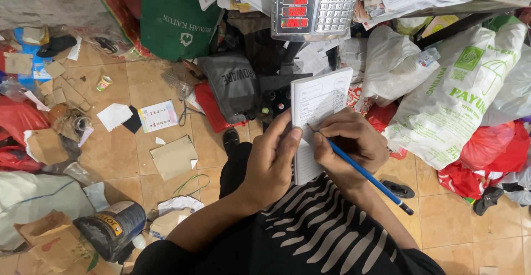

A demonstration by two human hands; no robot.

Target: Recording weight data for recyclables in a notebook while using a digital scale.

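Fingers (287, 136) of our left hand (271, 167) are curled around the left edge of a small white notepad (318, 114), thumb pressed on its lined page, while the fingers of our right hand (354, 142) are pinched together on a blue pencil (368, 178) near its tip. We hold the notepad up in the air in front of our chest, above our dark trousers and the tiled floor (110, 153), with no surface under it. We judge the pad light and thin, its paper soft and apt to bend, so the grip along one long edge with the thumb on top seems the right place to brace it against the writing. Its long axis runs nearly upright in the view, leaning a little to the right, top edge towards the digital weighing scale (314, 6). The pencil looks stiff, slim and light; its long axis slants from the tip on the page at upper left down to its dark end at lower right. Further out we see white plastic sacks (453, 98) to the right, a green bag (177, 20) behind, cardboard scraps (174, 156) and a dark paint can (110, 228) on the floor to the left
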